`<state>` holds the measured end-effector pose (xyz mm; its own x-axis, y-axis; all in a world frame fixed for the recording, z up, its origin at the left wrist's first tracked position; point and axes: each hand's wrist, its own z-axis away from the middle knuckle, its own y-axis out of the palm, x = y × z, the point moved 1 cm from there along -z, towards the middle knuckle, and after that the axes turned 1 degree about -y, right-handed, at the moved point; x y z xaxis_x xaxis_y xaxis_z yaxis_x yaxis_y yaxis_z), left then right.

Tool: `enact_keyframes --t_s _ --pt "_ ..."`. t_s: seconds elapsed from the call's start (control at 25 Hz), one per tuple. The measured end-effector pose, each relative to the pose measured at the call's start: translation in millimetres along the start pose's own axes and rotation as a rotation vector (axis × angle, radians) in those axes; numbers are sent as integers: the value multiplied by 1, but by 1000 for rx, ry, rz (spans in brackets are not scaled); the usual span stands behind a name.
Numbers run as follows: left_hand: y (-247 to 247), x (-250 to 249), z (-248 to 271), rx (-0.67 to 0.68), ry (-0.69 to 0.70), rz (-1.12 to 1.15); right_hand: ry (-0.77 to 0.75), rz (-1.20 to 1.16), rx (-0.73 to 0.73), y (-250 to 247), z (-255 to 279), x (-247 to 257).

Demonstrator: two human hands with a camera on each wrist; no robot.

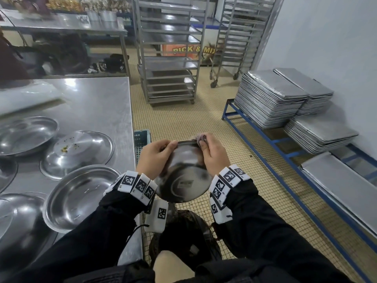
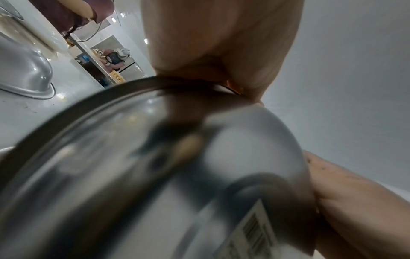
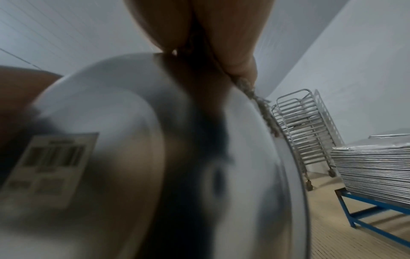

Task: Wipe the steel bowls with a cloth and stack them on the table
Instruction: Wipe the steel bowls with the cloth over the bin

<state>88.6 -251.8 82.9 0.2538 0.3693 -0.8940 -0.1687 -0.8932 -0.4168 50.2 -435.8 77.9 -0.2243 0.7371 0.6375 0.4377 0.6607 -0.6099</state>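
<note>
Just off the corner of the steel table (image 1: 85,103), the person held one steel bowl (image 1: 183,180) in the air, base toward them. The left hand (image 1: 155,158) gripped its rim; the right hand (image 1: 211,154) pinched a cloth (image 1: 199,137) against the far edge — mid-wipe, I judged. On the table several bowls (image 1: 79,195) lay spread apart, one speckled with crumbs — no stack begun that I could see.

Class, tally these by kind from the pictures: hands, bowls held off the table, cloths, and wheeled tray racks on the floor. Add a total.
Hands: 2 (left hand, right hand)
Held bowl: 1
Cloth: 1
Wheeled racks: 2 (near rack, far rack)
Total: 6
</note>
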Motion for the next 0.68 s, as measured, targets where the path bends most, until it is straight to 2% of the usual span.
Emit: enact_keyframes --t_s 0.16,0.24,0.28,0.32,0.4,0.48,0.52,0.6,0.68 --pt "0 -1 0 -86 -131 91 -36 190 -81 17 18 14" --pt "2 -5 1 -110 -135 132 -101 307 -69 29 27 25" --pt "2 -8 2 -123 -119 138 -91 292 -84 30 27 28" --pt "1 -11 2 -144 -102 152 -45 219 -119 27 23 29" --pt "-3 -11 2 -215 -99 211 156 -24 -203 17 16 24" --pt "-7 -7 0 -282 -116 281 417 -209 -203 10 15 12" --pt "-9 -5 -1 -303 -122 289 489 -213 -188 10 19 9" --pt "-10 -4 -1 -332 -129 275 498 -190 -189 14 28 11" --pt "-8 -6 0 -343 -122 288 374 -160 -204 20 32 23"
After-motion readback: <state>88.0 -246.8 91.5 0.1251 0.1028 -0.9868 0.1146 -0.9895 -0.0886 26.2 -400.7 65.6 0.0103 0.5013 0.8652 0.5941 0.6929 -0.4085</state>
